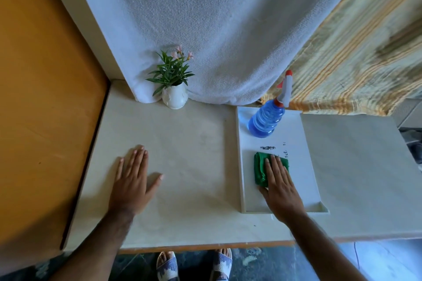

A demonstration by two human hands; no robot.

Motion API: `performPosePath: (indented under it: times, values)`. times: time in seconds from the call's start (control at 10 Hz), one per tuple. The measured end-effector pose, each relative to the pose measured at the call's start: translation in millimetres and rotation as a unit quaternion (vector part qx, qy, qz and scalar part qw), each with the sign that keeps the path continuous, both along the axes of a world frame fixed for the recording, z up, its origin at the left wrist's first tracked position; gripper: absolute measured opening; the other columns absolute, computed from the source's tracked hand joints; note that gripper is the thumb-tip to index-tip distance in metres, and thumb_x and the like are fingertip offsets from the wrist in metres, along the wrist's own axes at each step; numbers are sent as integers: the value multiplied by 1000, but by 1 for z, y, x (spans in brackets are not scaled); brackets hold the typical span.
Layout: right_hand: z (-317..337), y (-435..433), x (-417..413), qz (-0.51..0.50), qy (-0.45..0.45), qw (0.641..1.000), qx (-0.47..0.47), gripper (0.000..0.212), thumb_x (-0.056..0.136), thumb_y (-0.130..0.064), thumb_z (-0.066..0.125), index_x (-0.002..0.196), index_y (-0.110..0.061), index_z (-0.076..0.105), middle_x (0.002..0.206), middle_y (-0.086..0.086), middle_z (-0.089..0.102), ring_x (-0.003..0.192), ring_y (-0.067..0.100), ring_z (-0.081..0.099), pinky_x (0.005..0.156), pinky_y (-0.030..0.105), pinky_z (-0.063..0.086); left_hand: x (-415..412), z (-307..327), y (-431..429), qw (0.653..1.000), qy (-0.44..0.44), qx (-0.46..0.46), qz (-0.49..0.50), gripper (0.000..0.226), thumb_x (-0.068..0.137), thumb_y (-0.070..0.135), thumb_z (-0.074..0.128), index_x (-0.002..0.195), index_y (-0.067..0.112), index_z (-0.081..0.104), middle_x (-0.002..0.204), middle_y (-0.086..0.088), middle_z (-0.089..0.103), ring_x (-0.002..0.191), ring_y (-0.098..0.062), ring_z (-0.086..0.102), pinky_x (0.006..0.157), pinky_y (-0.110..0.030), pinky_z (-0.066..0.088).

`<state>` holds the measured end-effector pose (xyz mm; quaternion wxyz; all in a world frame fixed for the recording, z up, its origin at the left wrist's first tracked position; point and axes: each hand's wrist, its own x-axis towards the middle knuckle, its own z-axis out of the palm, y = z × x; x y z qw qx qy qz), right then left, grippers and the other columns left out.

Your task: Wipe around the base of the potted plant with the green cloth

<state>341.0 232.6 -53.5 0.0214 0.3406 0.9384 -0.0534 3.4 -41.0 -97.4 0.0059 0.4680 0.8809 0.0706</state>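
A small potted plant with green leaves and pink flowers stands in a white pot at the back of the pale counter, against a hanging white towel. The folded green cloth lies on a white tray to the right. My right hand rests flat on top of the cloth, fingers extended, covering its right part. My left hand lies flat on the bare counter at the left, fingers spread, holding nothing. The plant is well beyond both hands.
A blue spray bottle with a white and red trigger stands at the tray's far end. A white towel and a striped curtain hang behind. An orange panel borders the counter's left side. My sandalled feet show below the front edge.
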Motion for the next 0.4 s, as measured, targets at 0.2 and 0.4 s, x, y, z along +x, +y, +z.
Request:
performPosePath:
  times: [0.2,0.4]
  values:
    - [24,-4,-11,31,-43,999,10,95,93,-74,28,155,-4,11,163,15,2,151,26,0,123,43,12,6,21,7,997,-57,-46,-2,108,99,78,9,154,-7,43,164,-26,43,150,-43,46,121,-67,37]
    - [97,-6,-66,132,51,989,38,88,96,-67,32,153,-1,21,163,16,14,151,27,8,121,46,21,-1,84,33,1000,-17,10,-17,96,105,70,18,151,-8,49,160,-26,49,145,-42,53,116,-61,47]
